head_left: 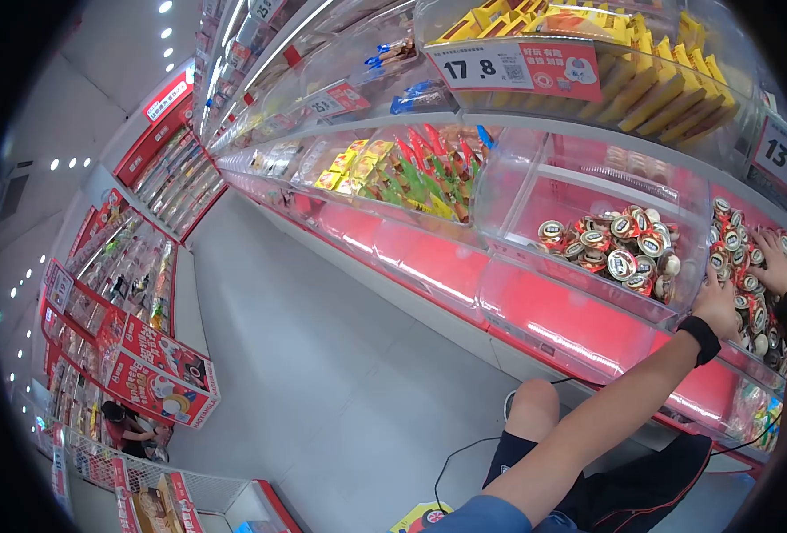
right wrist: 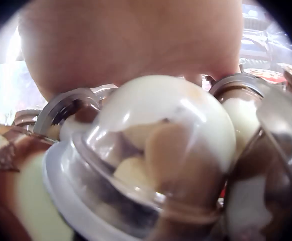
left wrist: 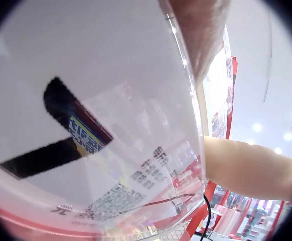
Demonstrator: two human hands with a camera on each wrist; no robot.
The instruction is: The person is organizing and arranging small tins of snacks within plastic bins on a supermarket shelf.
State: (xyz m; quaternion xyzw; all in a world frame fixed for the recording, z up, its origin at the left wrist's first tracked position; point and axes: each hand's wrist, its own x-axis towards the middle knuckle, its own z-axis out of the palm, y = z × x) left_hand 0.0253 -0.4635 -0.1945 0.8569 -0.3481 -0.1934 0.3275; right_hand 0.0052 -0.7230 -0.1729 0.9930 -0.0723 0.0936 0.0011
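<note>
My right hand (head_left: 774, 265) lies palm down with spread fingers on a heap of small chocolate biscuit cups (head_left: 753, 306) in the right-hand bin. Close under its palm (right wrist: 131, 40), the right wrist view shows a clear domed cup (right wrist: 161, 145) filled with white and brown cream and biscuit pieces. My left hand (head_left: 718, 306) reaches over the front rim of the clear bin, its fingers at the cups beside the divider. In the left wrist view, the white price label (left wrist: 101, 60) on the bin front fills the foreground, and part of the left hand (left wrist: 201, 35) shows above; its fingertips are hidden.
A neighbouring bin holds more cups (head_left: 620, 244) to the left. Above it is a shelf of yellow packets (head_left: 669, 89) with a price sign (head_left: 518, 71). The red lower ledge (head_left: 553, 302) runs along the aisle floor (head_left: 322, 338). Another person (head_left: 127, 433) is far left.
</note>
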